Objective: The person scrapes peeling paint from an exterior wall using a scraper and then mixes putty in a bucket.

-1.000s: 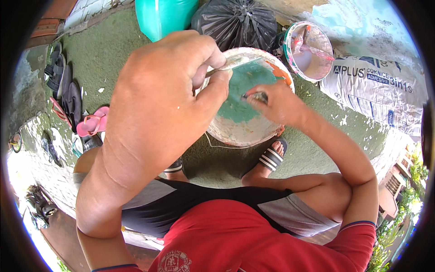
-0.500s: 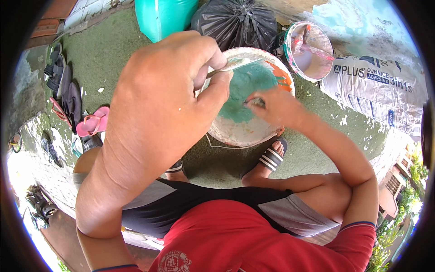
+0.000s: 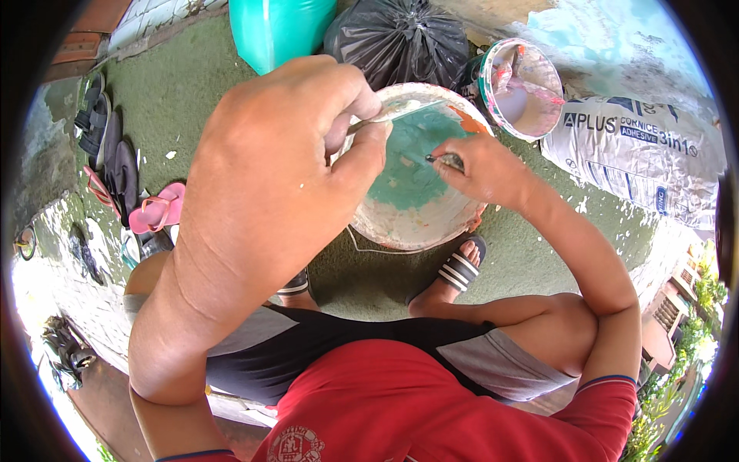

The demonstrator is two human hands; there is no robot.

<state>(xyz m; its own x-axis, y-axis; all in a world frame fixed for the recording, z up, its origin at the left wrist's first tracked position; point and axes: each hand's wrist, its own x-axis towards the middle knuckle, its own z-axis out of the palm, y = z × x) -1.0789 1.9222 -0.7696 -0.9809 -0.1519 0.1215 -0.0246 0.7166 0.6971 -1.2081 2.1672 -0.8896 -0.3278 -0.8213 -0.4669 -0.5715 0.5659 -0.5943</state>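
Observation:
A round whitish bucket [image 3: 412, 240], its wall smeared with orange, stands in front of my feet. Green paste or paint [image 3: 409, 185] coats its inside. My left hand [image 3: 289, 154] looms large over the bucket's left side, with thumb and fingers pinched together. Between them is a thin pale edge [image 3: 383, 116]; I cannot tell whether it is the rim or a separate flat piece. Over the green paste, my right hand [image 3: 489, 171] is closed around a small tool with a dark tip [image 3: 431, 158]. Its palm hides most of that tool.
Beyond the bucket are a turquoise bag [image 3: 281, 31] and a black plastic bag [image 3: 400, 38]. A smaller paint-stained bucket [image 3: 558, 85] and a white printed sack [image 3: 631, 154] lie along the right. Dark shoes [image 3: 96, 123] and pink flip-flops [image 3: 158, 206] sit left.
My right hand has moved slightly up and right across the green paste, and the dark tool tip shows more clearly. My left hand keeps its pinch with hardly any shift.

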